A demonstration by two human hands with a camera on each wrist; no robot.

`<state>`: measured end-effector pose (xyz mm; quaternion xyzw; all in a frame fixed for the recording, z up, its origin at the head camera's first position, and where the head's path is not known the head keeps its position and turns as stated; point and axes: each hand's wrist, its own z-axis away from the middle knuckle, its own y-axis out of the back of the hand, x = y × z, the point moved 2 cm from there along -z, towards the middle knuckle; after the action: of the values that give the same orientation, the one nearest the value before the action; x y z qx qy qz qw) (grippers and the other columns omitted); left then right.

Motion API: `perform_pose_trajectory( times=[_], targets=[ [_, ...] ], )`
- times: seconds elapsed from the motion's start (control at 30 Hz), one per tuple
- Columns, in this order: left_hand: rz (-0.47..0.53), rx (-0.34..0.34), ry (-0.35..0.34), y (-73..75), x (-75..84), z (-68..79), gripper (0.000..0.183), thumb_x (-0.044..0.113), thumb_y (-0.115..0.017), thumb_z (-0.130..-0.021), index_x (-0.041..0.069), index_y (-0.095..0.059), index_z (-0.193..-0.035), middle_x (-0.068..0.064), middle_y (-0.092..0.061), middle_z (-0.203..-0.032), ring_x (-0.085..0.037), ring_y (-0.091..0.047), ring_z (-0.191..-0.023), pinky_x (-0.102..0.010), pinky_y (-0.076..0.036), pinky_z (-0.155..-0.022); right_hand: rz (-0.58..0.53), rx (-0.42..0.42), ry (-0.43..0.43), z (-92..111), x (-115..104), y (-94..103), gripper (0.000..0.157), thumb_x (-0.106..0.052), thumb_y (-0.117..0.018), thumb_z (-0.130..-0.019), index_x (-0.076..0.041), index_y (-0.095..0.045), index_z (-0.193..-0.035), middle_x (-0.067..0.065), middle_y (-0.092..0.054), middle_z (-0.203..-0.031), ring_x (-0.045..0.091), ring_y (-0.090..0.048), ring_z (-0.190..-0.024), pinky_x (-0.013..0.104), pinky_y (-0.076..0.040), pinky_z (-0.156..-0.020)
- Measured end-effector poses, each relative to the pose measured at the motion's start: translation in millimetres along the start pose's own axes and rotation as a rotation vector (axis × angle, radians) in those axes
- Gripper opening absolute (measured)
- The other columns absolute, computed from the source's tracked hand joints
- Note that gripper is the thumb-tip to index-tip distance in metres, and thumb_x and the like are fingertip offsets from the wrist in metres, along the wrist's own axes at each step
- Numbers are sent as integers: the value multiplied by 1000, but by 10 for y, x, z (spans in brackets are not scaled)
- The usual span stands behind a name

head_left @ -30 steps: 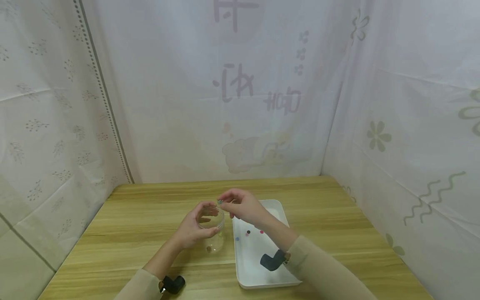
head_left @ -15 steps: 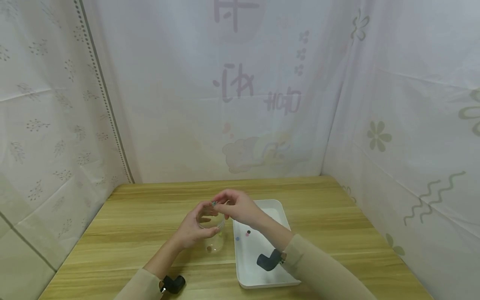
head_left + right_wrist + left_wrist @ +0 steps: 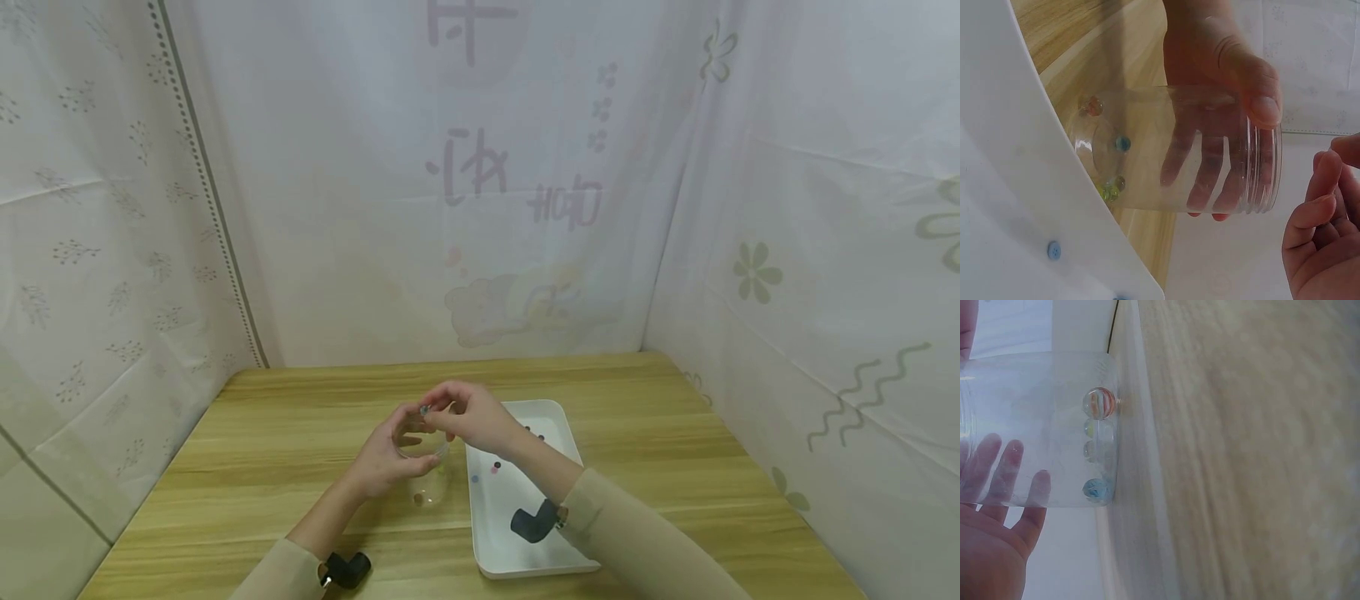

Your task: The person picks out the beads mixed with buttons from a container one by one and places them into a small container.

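My left hand (image 3: 382, 457) holds a clear jar (image 3: 429, 482) near its open top, thumb on one side and fingers round the other. The jar stands upright on the table. Several marbles lie on its bottom, among them an orange-striped marble (image 3: 1099, 403) and a blue marble (image 3: 1095, 489). Over the mouth, my right hand (image 3: 471, 417) pinches a small bluish glass marble (image 3: 425, 410) between thumb and fingertips. In the right wrist view the right fingers (image 3: 1313, 212) are beside the threaded rim, and the pinched marble is mostly hidden there.
A white tray (image 3: 498, 546) stands right of the jar, partly under the right forearm. It holds several small buttons, including a blue button (image 3: 475, 479), a pink button (image 3: 494, 470) and a black button (image 3: 497, 465). White curtains (image 3: 337, 208) surround the wooden table (image 3: 247, 467).
My right hand has moved left with the marble, from the jar's right rim to over its mouth. Its forearm now covers a red button in the tray. The left hand has stayed still.
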<state>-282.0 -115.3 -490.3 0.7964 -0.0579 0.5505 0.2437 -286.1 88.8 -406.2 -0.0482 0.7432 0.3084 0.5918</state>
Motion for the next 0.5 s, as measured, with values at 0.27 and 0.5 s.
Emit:
perform_pose_trajectory(
  times=[0.27, 0.5],
  targets=[
    [7, 1, -12, -4, 8, 6, 67, 17, -85, -95, 11, -50, -152, -15, -60, -152, -42, -59, -139, -66, -51, -114, 22, 23, -14, 1, 31, 18, 33, -29, -75, -105, -17, -72, -135, 8, -70, -134, 14, -62, -78, 35, -59, -80],
    [14, -2, -20, 2, 29, -6, 68, 16, -85, -94, 6, -49, -151, -28, -62, -146, -43, -61, -137, -67, -50, -114, -19, 79, -16, -28, 73, 126, 43, -28, -75, -104, -20, -65, -145, 9, -68, -136, 23, -68, -86, 30, -55, -77]
  ],
)
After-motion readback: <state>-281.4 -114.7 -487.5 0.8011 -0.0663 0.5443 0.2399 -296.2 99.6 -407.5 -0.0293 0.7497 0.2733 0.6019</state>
